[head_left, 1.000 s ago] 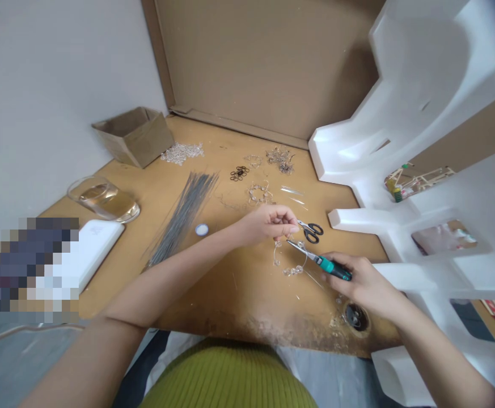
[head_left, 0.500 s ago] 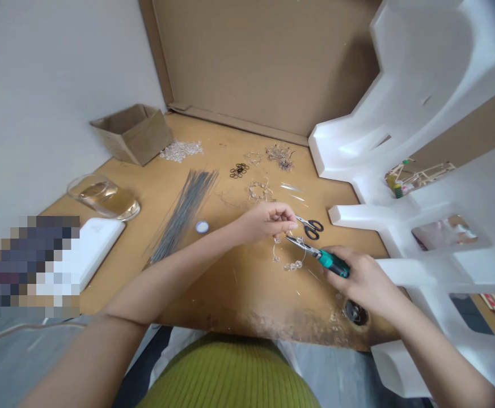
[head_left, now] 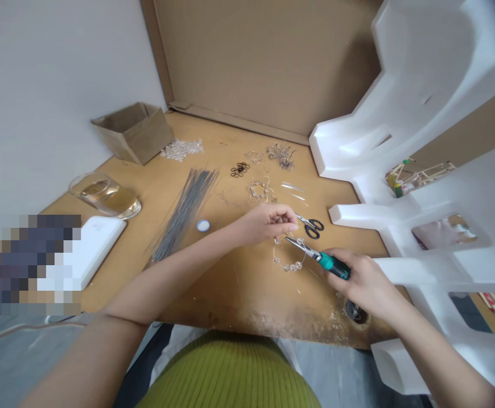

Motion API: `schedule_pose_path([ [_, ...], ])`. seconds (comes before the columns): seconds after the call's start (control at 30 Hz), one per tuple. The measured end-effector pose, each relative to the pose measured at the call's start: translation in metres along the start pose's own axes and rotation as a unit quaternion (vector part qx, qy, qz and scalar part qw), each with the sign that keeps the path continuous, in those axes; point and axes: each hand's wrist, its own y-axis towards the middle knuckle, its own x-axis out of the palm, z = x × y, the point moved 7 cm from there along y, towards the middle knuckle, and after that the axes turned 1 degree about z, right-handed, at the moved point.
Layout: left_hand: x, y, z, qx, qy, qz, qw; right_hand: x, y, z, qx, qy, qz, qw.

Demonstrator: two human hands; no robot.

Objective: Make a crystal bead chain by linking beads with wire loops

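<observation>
Scuffed tabletop [head_left: 213, 289] underlies a clear-beaded wire ring [head_left: 292, 267].

1 glass [head_left: 102, 194], amber liquid [head_left: 113, 199] inside; white slab [head_left: 100, 241] just beside.

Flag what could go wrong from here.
The pliers work at the loop, tips close to the left hand; a slip might pinch its fingers. The scissors lie near that hand, blades toward it, and could nick it. A knocked glass might wet the white device.
</observation>
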Motion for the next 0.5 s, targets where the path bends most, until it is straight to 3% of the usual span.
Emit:
schedule_pose_path([
  [0.23, 0.0, -0.002, 0.004, 0.042, 0.085, 0.017, 0.995, -0.001, -0.002, -0.001, 0.018, -0.029, -0.007, 0.999],
  [0.5, 0.008, -0.007, 0.013, 0.121, 0.218, 0.025, 0.968, -0.001, -0.007, 0.0, 0.026, -0.096, -0.009, 0.995],
])
